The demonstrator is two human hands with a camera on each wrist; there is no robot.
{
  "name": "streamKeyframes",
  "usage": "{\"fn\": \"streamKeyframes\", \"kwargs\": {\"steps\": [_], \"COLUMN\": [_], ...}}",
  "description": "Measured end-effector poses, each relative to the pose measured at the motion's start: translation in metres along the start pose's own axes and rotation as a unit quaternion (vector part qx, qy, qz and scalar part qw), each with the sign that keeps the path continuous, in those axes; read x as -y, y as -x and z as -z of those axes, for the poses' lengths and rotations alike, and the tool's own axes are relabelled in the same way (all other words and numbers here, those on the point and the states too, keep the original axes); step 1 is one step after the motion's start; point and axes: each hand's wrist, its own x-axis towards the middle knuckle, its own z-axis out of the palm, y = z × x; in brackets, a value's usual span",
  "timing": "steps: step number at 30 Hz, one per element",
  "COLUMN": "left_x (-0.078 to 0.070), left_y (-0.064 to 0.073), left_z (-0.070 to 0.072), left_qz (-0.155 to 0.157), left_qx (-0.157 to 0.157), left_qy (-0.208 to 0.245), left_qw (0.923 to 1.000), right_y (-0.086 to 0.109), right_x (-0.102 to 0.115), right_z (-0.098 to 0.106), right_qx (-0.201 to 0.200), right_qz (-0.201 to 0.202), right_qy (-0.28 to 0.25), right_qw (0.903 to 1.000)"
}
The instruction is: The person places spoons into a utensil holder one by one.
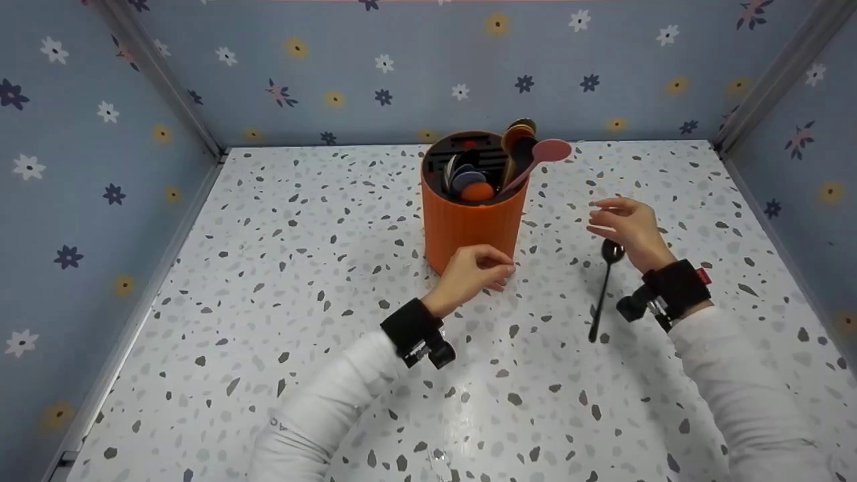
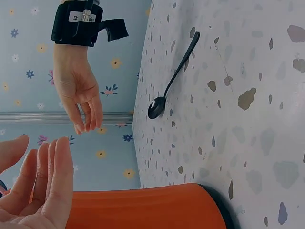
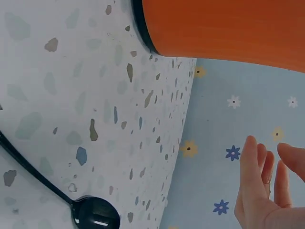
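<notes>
An orange utensil holder (image 1: 472,227) with a black slotted top stands upright on the table. Several spoons fill its right side, among them a pink spoon (image 1: 552,150) leaning out over the rim. My left hand (image 1: 471,276) hovers in front of the holder, fingers loosely bent and nothing between them. To the right, a black spoon (image 1: 604,288) lies flat, its bowl pointing away from me. Above that bowl is my right hand (image 1: 628,227), also holding nothing; the right wrist view shows its fingers (image 3: 250,167) apart from the spoon.
Patterned blue panels (image 1: 428,73) with flowers close off the back and both sides. The speckled white table (image 1: 301,268) spreads around the holder. Each wrist wears a black strap (image 1: 677,289) with a small camera.
</notes>
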Motion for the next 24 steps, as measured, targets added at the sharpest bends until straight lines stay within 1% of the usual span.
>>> {"fn": "streamKeyframes", "kwargs": {"steps": [6, 11, 14, 20, 24], "left_x": [0.011, 0.019, 0.023, 0.029, 0.032], "left_y": [0.003, 0.002, 0.001, 0.002, 0.004], "left_z": [-0.001, -0.002, -0.002, -0.003, -0.003], "left_qz": [0.016, 0.032, 0.038, 0.053, 0.056], "left_qx": [0.003, -0.001, -0.002, -0.003, 0.001], "left_qy": [0.011, 0.029, 0.034, 0.04, 0.049], "left_qw": [0.9998, 0.9991, 0.9987, 0.9978, 0.9972], "right_y": [0.003, 0.005, 0.006, 0.009, 0.01], "right_x": [-0.011, -0.02, -0.026, -0.035, -0.042], "right_z": [0.014, 0.027, 0.033, 0.042, 0.048], "right_qx": [-0.003, -0.023, -0.028, -0.027, -0.041], "right_qz": [-0.036, -0.074, -0.089, -0.091, -0.093], "right_qy": [0.008, 0.008, 0.011, 0.042, 0.072], "right_qw": [0.9993, 0.997, 0.9956, 0.9946, 0.9923]}}
